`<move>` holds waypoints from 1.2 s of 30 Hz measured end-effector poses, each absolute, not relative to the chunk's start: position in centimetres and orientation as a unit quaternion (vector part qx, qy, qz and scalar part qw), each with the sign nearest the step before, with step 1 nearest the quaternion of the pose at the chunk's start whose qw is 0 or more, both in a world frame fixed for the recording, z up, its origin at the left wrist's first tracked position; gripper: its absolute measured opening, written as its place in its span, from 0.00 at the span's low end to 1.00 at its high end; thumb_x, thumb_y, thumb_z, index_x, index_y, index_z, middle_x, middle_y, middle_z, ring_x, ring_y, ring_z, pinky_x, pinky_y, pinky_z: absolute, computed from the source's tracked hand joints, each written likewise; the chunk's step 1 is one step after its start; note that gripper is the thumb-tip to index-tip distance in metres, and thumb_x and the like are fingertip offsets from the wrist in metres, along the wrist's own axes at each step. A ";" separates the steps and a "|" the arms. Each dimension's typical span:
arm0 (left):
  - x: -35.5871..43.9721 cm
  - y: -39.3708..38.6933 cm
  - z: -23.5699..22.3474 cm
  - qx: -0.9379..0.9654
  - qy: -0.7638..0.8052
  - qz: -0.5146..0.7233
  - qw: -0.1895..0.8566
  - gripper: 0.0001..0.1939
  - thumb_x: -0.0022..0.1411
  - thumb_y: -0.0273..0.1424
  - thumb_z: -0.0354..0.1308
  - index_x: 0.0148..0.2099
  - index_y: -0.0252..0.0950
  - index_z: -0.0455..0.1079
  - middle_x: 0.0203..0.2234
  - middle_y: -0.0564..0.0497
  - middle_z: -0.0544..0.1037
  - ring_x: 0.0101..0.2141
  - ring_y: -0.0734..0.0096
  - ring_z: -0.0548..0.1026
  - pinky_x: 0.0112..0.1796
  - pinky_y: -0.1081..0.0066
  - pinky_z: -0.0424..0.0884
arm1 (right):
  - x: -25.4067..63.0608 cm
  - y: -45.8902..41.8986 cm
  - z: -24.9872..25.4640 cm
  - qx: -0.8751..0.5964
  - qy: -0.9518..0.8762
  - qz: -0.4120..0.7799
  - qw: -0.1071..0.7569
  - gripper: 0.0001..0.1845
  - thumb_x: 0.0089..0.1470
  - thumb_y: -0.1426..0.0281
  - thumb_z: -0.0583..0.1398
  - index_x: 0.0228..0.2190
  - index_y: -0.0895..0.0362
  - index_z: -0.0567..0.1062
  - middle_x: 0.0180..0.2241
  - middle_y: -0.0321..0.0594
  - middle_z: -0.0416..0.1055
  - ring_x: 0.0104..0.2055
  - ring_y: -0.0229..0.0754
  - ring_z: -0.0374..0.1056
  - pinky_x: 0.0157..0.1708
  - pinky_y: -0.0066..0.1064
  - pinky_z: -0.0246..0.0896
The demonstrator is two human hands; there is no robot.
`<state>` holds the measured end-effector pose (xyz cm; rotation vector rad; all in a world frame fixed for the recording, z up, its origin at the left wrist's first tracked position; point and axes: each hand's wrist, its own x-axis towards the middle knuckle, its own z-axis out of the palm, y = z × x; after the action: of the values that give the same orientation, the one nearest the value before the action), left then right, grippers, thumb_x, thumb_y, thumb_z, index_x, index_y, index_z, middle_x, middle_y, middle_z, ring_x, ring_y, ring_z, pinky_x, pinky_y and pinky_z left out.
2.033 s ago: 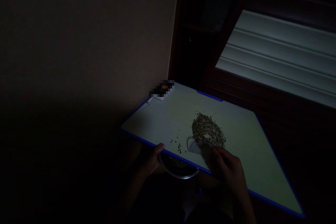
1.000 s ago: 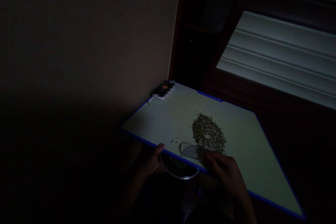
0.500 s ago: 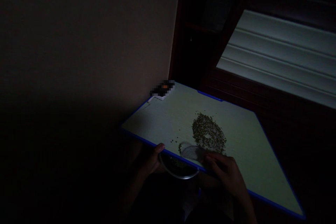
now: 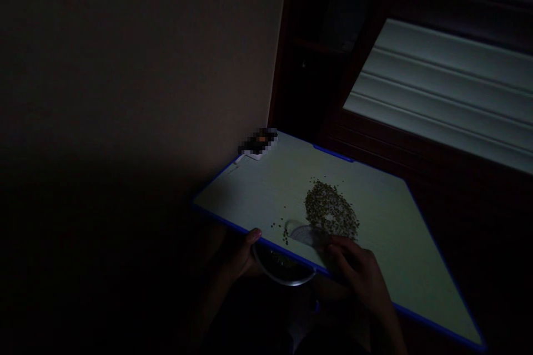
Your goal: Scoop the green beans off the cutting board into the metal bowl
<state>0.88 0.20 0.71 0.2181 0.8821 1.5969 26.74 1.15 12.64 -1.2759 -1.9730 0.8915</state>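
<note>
A white board with a blue edge (image 4: 366, 216) lies tilted across the view, bearing a loose oval pile of small greenish-brown seeds (image 4: 331, 211). A few stray seeds (image 4: 285, 234) lie to its lower left. My right hand (image 4: 356, 272) pinches a thin translucent plastic piece (image 4: 306, 234), which rests on the board beside the pile. My left hand (image 4: 239, 255) grips the board's near edge, thumb on top. Below that edge sits a round metal bowl (image 4: 285, 272) with some seeds inside, partly hidden by the board.
A pixelated object (image 4: 258, 142) sits at the board's far corner against a beige wall (image 4: 145, 66). Beyond the board stand dark wooden furniture (image 4: 328, 83) and a pale ribbed panel (image 4: 441, 94). The room is dim, and the area below the board is dark.
The plastic piece has shifted left and then back toward the pile, with my right hand moving slightly. My left hand, the bowl and the seed pile look unchanged.
</note>
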 end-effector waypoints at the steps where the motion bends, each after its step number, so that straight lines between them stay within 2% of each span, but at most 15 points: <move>1: 0.9 0.2 0.6 0.098 0.381 0.696 0.601 0.38 0.51 0.30 0.64 0.63 0.36 0.58 0.52 0.44 0.74 0.56 0.56 0.67 0.58 0.61 0.59 | 26.7 1.1 12.6 -0.481 -0.748 0.336 0.309 0.15 0.60 0.60 0.56 0.41 0.54 0.77 0.40 0.42 0.79 0.41 0.46 0.75 0.40 0.32 0.69; 8: 1.1 0.1 0.9 0.068 0.393 0.676 0.620 0.36 0.53 0.31 0.63 0.63 0.32 0.58 0.51 0.41 0.75 0.55 0.55 0.68 0.58 0.60 0.60 | 26.6 1.1 12.4 -0.479 -0.762 0.331 0.284 0.15 0.60 0.61 0.56 0.43 0.53 0.76 0.42 0.42 0.78 0.43 0.46 0.74 0.43 0.34 0.69; 16: 1.0 0.2 0.4 0.093 0.379 0.694 0.605 0.38 0.51 0.30 0.64 0.63 0.37 0.58 0.53 0.45 0.74 0.57 0.56 0.66 0.58 0.60 0.60 | 26.8 1.1 12.4 -0.475 -0.763 0.331 0.290 0.15 0.60 0.60 0.55 0.42 0.54 0.76 0.41 0.43 0.78 0.42 0.46 0.75 0.41 0.33 0.69; 21: 1.0 0.1 1.0 0.101 0.403 0.695 0.587 0.33 0.52 0.30 0.64 0.60 0.37 0.62 0.53 0.46 0.74 0.58 0.57 0.64 0.59 0.61 0.58 | 26.5 1.0 12.6 -0.470 -0.771 0.323 0.284 0.15 0.60 0.61 0.56 0.43 0.54 0.76 0.43 0.43 0.78 0.43 0.46 0.74 0.43 0.35 0.69; 25: 1.2 0.1 1.8 0.073 0.410 0.688 0.595 0.31 0.54 0.29 0.62 0.60 0.36 0.62 0.52 0.46 0.75 0.57 0.56 0.66 0.58 0.60 0.60 | 26.4 1.1 12.6 -0.457 -0.778 0.325 0.283 0.15 0.60 0.60 0.55 0.42 0.53 0.77 0.42 0.43 0.78 0.43 0.46 0.74 0.43 0.36 0.69; 36: 1.2 0.2 1.3 0.072 0.388 0.681 0.617 0.36 0.52 0.30 0.63 0.63 0.33 0.59 0.50 0.43 0.76 0.56 0.56 0.67 0.57 0.61 0.61 | 26.5 1.0 12.9 -0.466 -0.760 0.345 0.294 0.15 0.60 0.60 0.56 0.42 0.54 0.77 0.40 0.43 0.79 0.42 0.46 0.75 0.42 0.35 0.70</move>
<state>1.20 0.21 1.29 0.1651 0.8936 1.5685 26.49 0.99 12.87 -1.2404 -2.0231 0.9181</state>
